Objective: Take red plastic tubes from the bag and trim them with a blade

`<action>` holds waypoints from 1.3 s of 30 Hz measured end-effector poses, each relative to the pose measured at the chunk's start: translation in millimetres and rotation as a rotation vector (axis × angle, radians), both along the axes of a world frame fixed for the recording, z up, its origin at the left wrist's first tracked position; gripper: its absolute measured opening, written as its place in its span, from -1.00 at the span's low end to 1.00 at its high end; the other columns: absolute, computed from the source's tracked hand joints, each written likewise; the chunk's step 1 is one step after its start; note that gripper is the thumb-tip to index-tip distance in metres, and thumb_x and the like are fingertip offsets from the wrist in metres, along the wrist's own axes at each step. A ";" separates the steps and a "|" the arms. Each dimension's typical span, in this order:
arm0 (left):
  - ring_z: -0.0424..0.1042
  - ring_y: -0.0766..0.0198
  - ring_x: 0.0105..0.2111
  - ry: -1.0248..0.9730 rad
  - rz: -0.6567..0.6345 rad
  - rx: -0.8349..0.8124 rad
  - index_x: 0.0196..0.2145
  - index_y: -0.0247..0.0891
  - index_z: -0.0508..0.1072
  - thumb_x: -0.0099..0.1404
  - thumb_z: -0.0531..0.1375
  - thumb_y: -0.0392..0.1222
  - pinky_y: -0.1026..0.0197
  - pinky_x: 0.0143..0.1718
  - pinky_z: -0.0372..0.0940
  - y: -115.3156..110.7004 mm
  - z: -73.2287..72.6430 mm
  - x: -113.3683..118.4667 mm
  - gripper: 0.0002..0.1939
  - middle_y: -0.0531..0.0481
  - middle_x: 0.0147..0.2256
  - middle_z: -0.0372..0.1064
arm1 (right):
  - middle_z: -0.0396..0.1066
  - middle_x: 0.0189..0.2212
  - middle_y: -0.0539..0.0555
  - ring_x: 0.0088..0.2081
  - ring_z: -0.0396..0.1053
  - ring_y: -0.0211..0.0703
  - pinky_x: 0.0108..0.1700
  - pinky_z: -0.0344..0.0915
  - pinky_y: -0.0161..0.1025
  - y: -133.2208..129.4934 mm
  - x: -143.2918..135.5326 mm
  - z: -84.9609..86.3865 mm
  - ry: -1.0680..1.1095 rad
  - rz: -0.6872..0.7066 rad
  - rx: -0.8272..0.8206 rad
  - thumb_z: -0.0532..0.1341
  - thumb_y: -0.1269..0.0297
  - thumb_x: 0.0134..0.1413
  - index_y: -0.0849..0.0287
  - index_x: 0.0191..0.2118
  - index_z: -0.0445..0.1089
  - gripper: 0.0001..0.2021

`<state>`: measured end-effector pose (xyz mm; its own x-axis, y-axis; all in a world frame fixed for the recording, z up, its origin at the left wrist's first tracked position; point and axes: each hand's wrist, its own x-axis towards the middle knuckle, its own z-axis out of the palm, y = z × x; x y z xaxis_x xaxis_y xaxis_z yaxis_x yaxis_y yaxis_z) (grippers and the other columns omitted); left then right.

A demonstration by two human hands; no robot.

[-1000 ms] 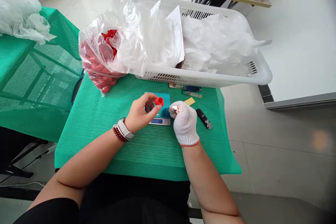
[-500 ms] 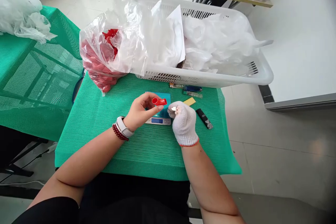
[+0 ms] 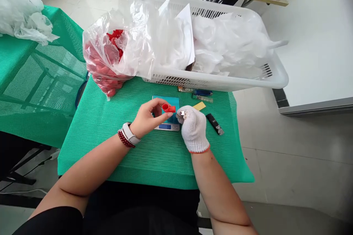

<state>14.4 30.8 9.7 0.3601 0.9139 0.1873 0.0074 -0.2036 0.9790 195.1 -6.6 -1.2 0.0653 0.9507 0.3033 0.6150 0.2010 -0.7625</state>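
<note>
My left hand [image 3: 150, 115] is closed on a short red plastic pipe fitting [image 3: 168, 108], pinched between thumb and fingers, its round open end facing up. In a white knitted glove, my right hand [image 3: 193, 126] is closed just right of the fitting, on a lighter [image 3: 182, 113]. Only the lighter's shiny metal end shows; the glove hides the rest. The two hands are apart. Beneath them lies a small digital scale [image 3: 173, 101] with a blue plate and a lit display, partly covered by my left hand.
A black lighter-like item [image 3: 213, 123] and a yellow strip [image 3: 199, 106] lie near my right hand. Behind are several lighters [image 3: 202, 92]. A white basket [image 3: 220, 80] with plastic bags stands at the back, beside a clear bag of red parts [image 3: 104, 62]. Green mesh [image 3: 132, 165] covers the table.
The red fitting has turned slightly in my left hand and sits a little lower and to the right. My right hand has barely moved.
</note>
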 end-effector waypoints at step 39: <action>0.28 0.41 -0.50 0.211 -0.106 0.253 -0.22 -0.27 0.47 0.26 0.29 -0.19 0.33 -0.45 0.24 -6.4 4.7 1.5 -0.85 0.04 -0.37 0.46 | 0.30 -0.57 -0.01 -0.54 0.22 -0.28 -0.50 0.16 -0.31 -1.6 2.9 -9.1 0.317 -0.113 -0.081 -0.07 0.10 0.30 0.16 -0.50 0.31 -0.58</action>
<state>15.8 24.4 14.5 0.5052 0.8035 0.3148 0.1699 -0.4503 0.8766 198.0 -8.2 -10.3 0.2504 0.9522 0.1748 0.3595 0.0762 -0.9300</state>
